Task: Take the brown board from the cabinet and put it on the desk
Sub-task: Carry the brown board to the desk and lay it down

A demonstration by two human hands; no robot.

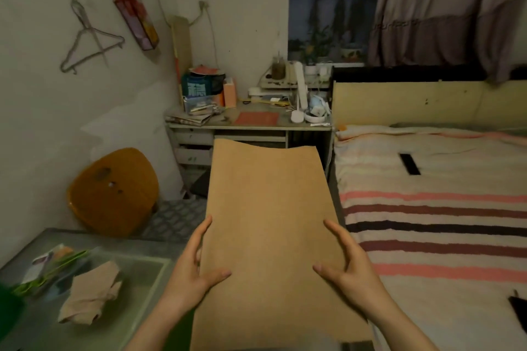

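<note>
A long brown board (268, 208) is held flat in front of me, its far end pointing toward the desk (256, 126). My left hand (196, 265) grips its left edge, thumb on top. My right hand (345, 268) grips the right edge the same way. The desk stands against the far wall, beyond the board's far end, and its top is cluttered, with a red sheet (256, 118) lying near the front. The cabinet is not clearly in view.
A bed with a striped cover (433, 208) fills the right side. An orange stool seat (114, 194) leans against the left wall. A grey surface (134, 265) at lower left holds a folded cloth (91, 291) and packets. Boxes, a lamp (299, 94) and jars crowd the desk.
</note>
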